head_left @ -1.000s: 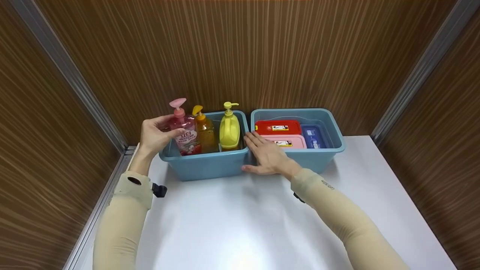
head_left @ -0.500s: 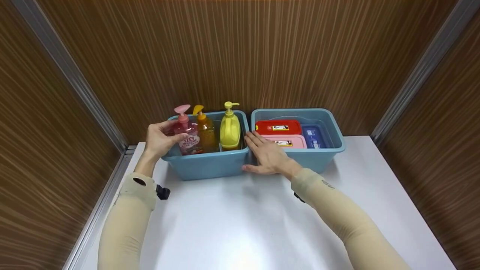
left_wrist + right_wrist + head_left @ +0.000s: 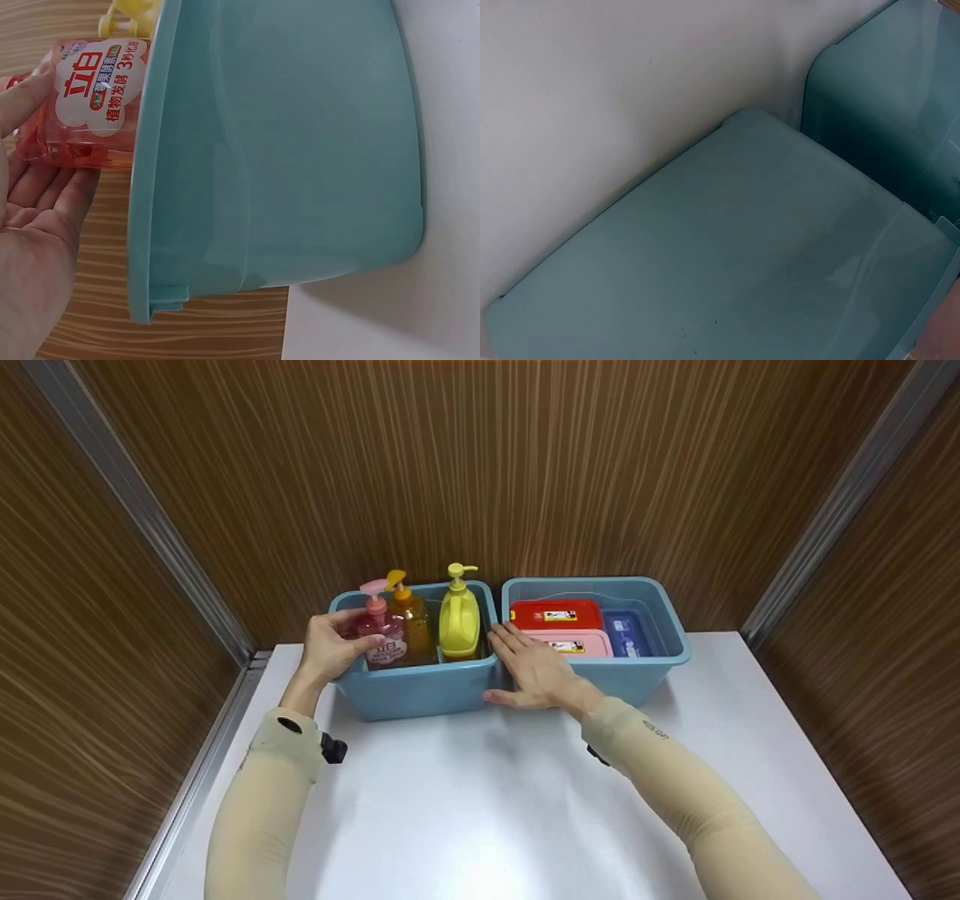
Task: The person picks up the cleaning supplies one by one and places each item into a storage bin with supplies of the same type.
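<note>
My left hand (image 3: 328, 649) grips a dish soap bottle (image 3: 385, 651) with pink liquid and a pink pump, thumb in front and fingers behind. In the left wrist view the bottle (image 3: 97, 105) shows its white and red label, its lower part hidden behind the rim of the left blue bin (image 3: 420, 694). Beside it inside stand an amber pump bottle (image 3: 417, 634) and a yellow pump bottle (image 3: 459, 622). My right hand (image 3: 534, 669) rests with straight fingers where this bin meets the right blue bin (image 3: 630, 679), thumb spread toward the left one.
In the right bin lie a red-lidded pack (image 3: 541, 613), a pink-lidded pack (image 3: 589, 643) and a dark blue pack (image 3: 628, 631). Both bins stand on a white table (image 3: 465, 795), close to the wood-grain back wall (image 3: 480, 465). Wood-grain panels rise on both sides.
My left hand has moved right and slightly down with the pink dish soap bottle, which now sits lower in the left bin and overlaps the amber bottle. My right hand has stayed in place.
</note>
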### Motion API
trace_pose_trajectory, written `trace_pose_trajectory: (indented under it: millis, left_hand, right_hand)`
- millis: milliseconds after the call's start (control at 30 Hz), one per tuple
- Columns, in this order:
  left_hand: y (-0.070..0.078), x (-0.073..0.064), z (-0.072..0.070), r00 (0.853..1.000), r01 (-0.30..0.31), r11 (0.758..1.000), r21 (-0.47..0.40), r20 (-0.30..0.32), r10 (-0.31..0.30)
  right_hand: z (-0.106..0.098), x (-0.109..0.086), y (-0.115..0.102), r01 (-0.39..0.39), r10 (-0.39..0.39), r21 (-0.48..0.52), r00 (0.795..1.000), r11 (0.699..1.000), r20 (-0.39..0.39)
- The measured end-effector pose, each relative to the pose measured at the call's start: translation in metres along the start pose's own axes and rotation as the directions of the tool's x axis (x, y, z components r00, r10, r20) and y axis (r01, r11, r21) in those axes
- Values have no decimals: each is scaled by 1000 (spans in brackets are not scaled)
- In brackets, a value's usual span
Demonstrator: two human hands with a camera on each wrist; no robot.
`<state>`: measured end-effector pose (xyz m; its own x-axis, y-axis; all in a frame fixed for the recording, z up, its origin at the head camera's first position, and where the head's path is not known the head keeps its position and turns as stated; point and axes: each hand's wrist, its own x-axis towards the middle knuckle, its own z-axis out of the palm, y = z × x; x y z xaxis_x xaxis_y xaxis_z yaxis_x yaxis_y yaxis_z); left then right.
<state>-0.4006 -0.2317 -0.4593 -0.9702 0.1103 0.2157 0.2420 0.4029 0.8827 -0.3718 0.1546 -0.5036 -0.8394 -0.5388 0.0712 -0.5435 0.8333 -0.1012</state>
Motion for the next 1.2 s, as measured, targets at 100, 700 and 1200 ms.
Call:
trace_pose_trajectory:
  millis: [100, 700, 1200]
  left_hand:
    - [-2, 1, 3, 1000, 3, 1000, 8, 9, -3]
    - [-12, 7, 14, 998, 53, 998, 22, 27, -54]
    - [-18, 9, 15, 997, 59, 997, 54, 39, -61]
  right_hand:
    - [0, 0, 0, 1, -1, 2, 1000, 1000, 1]
    - [0, 0, 0, 2, -2, 2, 1000, 1000, -4]
    - [0, -1, -1, -5, 5, 7, 1000, 1000, 4]
